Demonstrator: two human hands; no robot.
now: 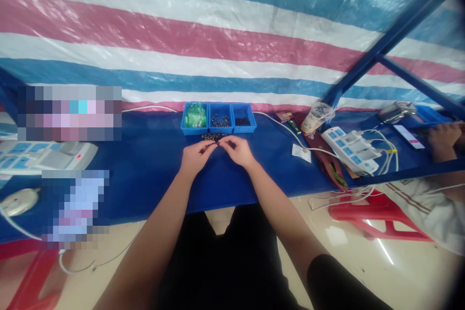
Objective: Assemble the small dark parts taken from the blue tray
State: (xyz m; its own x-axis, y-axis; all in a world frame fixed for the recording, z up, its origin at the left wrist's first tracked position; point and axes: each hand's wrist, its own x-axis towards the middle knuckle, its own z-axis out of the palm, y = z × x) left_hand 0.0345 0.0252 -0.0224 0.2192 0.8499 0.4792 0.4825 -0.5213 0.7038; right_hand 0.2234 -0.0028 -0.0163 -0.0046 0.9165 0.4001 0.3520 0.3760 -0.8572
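Observation:
My left hand [198, 157] and my right hand [238, 150] meet fingertip to fingertip over the blue table, both closed in a pinch. Something small and dark seems to be between the fingertips, too small to name. Just beyond them lies a small pile of brass-and-black parts [214, 136]. Behind the pile stand three blue bins side by side. The left bin [194, 131] holds a green plastic bag [195, 116], the middle bin [222, 131] small metallic-and-dark parts [220, 121], and the right bin [244, 129] small black pieces [242, 121].
To the right are a plastic cup [317, 117], a brown strap [323, 155], a white packet [301, 153] and a power strip [350, 150] with cables. Another power strip [82, 155] is at left. A co-worker's hand [445, 135] shows far right, above a red stool [378, 215].

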